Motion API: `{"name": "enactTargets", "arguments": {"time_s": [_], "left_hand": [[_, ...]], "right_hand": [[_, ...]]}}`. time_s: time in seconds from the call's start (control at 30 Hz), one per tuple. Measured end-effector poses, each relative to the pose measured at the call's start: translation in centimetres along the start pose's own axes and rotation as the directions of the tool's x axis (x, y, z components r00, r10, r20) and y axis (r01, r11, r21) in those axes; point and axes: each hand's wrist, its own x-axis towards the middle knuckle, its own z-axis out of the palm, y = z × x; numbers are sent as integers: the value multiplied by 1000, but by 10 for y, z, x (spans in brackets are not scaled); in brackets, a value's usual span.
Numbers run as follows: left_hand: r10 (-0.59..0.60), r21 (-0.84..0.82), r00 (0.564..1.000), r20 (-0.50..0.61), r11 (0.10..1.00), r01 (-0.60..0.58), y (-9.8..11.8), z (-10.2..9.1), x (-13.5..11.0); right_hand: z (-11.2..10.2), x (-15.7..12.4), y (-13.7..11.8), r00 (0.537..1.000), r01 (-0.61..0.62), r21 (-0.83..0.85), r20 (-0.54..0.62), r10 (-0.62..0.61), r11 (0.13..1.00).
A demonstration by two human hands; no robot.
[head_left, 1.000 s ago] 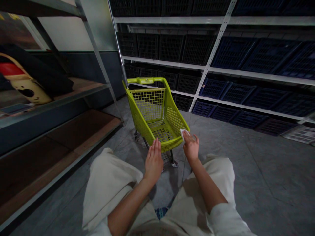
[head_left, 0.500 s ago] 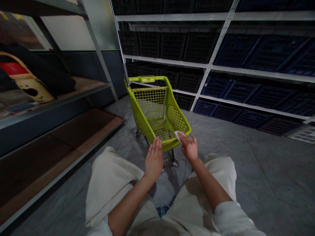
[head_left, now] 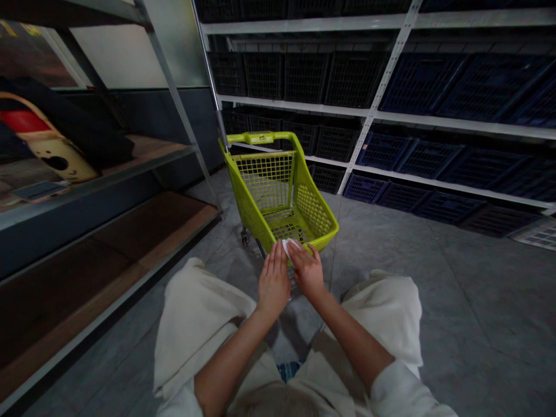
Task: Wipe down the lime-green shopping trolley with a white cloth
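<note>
Two bare hands meet at the front rim (head_left: 326, 236) of a green cart (head_left: 247, 200), head view. The cart stands on the grey floor (head_left: 447, 289), just ahead of the seated or squatting wearer's knees, its handle (head_left: 260, 138) at the far end. The left hand (head_left: 274, 284) lies flat, fingers straight and side by side, their tips at the left part of the rim. The right hand (head_left: 307, 271) is just beside it, fingers closed on a white cloth (head_left: 290, 246) that they bear against the rim. The step in hand appears to be wiping. To do it well, the cloth should probably be kept spread under the fingertips and pressed evenly, following the curve of the rim into its corners; the left hand would serve best as a steadying stop, since a wheeled cart may roll under a sideways stroke, and its fingertips should leave room for the cloth at the end of each pass. Hidden or unclear: the left thumb, so whether it clasps the rim cannot be told; the cloth's underside and most of its extent; any dirt on the rim; the near wheels, largely behind the hands. The crates (head_left: 384, 150) at the back are dark, their contents unreadable, the top row cut off by the frame; the bag (head_left: 61, 156) on the left shelf (head_left: 171, 153) is cropped at its edge.
</note>
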Motion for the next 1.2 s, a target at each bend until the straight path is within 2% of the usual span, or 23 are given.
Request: {"name": "enactTargets", "arguments": {"time_s": [0.07, 0.17, 0.3, 0.37, 0.43, 0.5, 0.63, 0.7, 0.73, 0.8, 0.87, 0.97, 1.03, 1.1, 1.2], "left_hand": [[4, 9, 1000, 4, 1000, -4, -1, -1, 0], [13, 7, 1000, 9, 1000, -13, -2, -3, -1], [18, 7, 1000, 23, 1000, -18, -1, -2, -1], [22, 15, 999, 24, 1000, -23, 0, -1, -1], [21, 14, 1000, 15, 1000, -22, 1, 1, 0], [19, 2, 1000, 3, 1000, -19, 3, 3, 0], [13, -8, 1000, 2, 1000, -13, 4, 2, 1], [4, -1, 1000, 7, 1000, -4, 3, 0, 1], [2, 3, 1000, 9, 1000, -2, 1, -1, 0], [6, 6, 1000, 12, 1000, -6, -2, -3, -1], [21, 2, 1000, 15, 1000, -21, -5, -5, -2], [37, 1, 999, 16, 999, -37, -6, -5, -2], [43, 6, 999, 19, 999, -43, -5, -4, -2], [48, 12, 999, 21, 999, -48, -2, -3, -1], [40, 29, 999, 16, 999, -41, 4, 0, 0]], "right_hand": [[-4, -2, 9, 998, 51, -5, 30, -50, 999], [-16, -8, 50, 999, 47, -69, 23, -46, 996], [-30, -17, 113, 985, -155, -162, -105, 139, 975], [-32, -18, 126, 964, -239, -165, -157, 213, 957], [-28, -16, 117, 947, -291, -152, -185, 262, 945], [-20, -13, 90, 948, -289, -123, -178, 265, 949], [1, -6, 19, 988, -130, -12, -91, 128, 991], [6, -5, -1, 996, -68, 30, -63, 70, 997], [6, -5, -3, 998, -37, 38, -46, 39, 999], [1, -6, 10, 1000, 29, 31, -7, -28, 999], [-9, -9, 39, 998, 60, 0, 7, -60, 998], [-26, -14, 94, 997, -49, -76, -66, 45, 996], [-34, -16, 120, 987, -130, -118, -112, 116, 985], [-36, -15, 128, 974, -195, -142, -144, 175, 970], [-26, -10, 103, 951, -270, -132, -191, 242, 954]]}}
